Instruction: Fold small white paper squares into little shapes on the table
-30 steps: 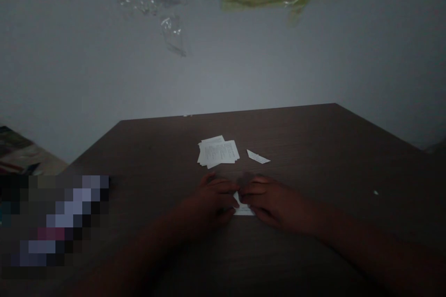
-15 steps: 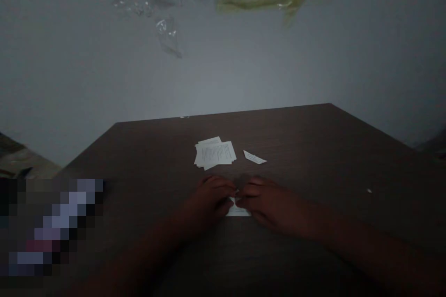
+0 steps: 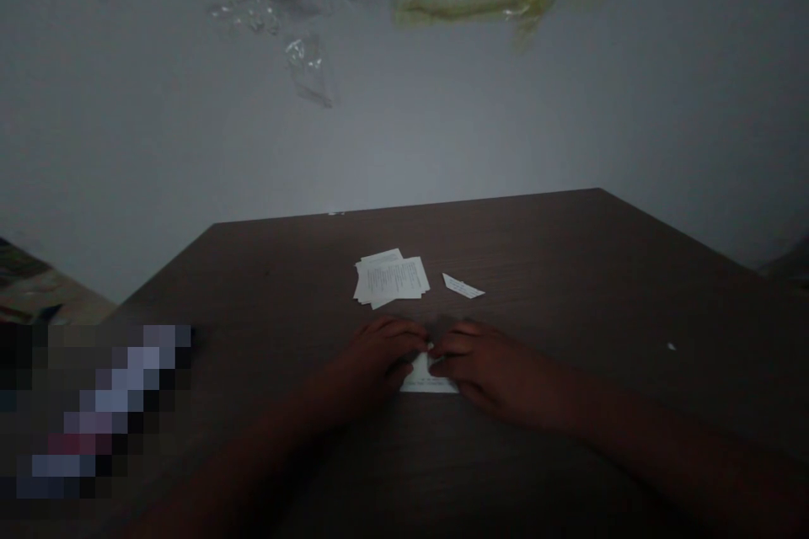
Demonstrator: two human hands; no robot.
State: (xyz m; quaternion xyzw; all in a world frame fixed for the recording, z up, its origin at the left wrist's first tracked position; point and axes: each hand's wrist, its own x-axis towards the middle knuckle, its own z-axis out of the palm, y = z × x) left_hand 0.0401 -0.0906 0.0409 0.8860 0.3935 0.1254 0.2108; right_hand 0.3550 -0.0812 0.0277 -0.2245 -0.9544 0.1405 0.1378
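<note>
On the table in front of me lies a small printed piece of paper (image 3: 425,381), its lower edge straight and its upper part narrowing between my hands. My left hand (image 3: 384,355) grips it from the left, fingers curled and pressed together at the top, thumb on the left part. From the right, my right hand (image 3: 484,364) pinches it with thumb and fingers close together. Both sets of fingertips nearly meet at the paper's top, and they hide its side edges. Beyond my hands is a small folded paper strip (image 3: 463,285) with slanted ends.
A loose stack of printed paper sheets (image 3: 393,280) lies on the brown table (image 3: 537,253), left of the folded strip. A white scrap (image 3: 671,346) sits at the right. Behind the table rises a wall (image 3: 404,126) with tape on it. A blurred patch covers the lower left.
My left thumb has shifted slightly left and up, so more of the paper shows between my hands. My right hand has hardly moved. The stack and the folded strip lie as before.
</note>
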